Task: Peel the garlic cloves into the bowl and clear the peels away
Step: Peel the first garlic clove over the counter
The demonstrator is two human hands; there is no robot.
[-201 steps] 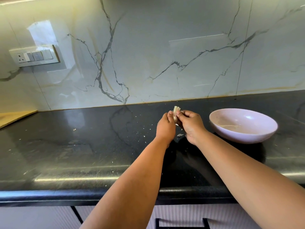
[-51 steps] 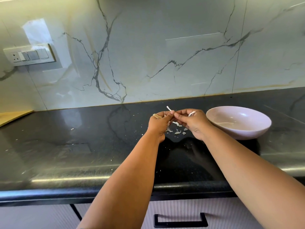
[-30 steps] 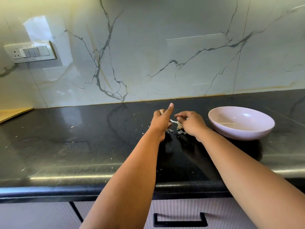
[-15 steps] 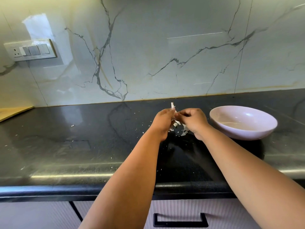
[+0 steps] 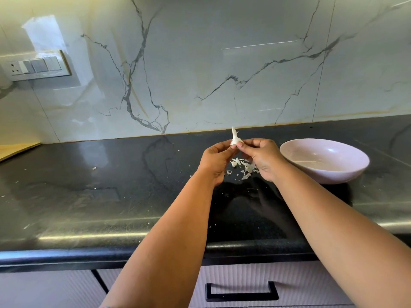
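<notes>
A white garlic clove [image 5: 234,138] with a papery tip pointing up is pinched between the fingertips of both hands, above the black countertop [image 5: 111,185]. My left hand [image 5: 216,160] grips it from the left, my right hand [image 5: 261,157] from the right. Under the hands a small heap of white peels [image 5: 243,166] lies on the counter. The pale pink bowl [image 5: 300,150] stands just right of my right hand; no cloves show inside it.
Tiny peel flecks [image 5: 94,168] are scattered over the counter to the left. A marble backsplash rises behind, with a switch plate [image 5: 33,68] at the far left. A drawer handle [image 5: 241,292] sits below the counter's front edge.
The hands have come together and lifted slightly with the clove upright between them. More peels lie on the counter than several seconds ago.
</notes>
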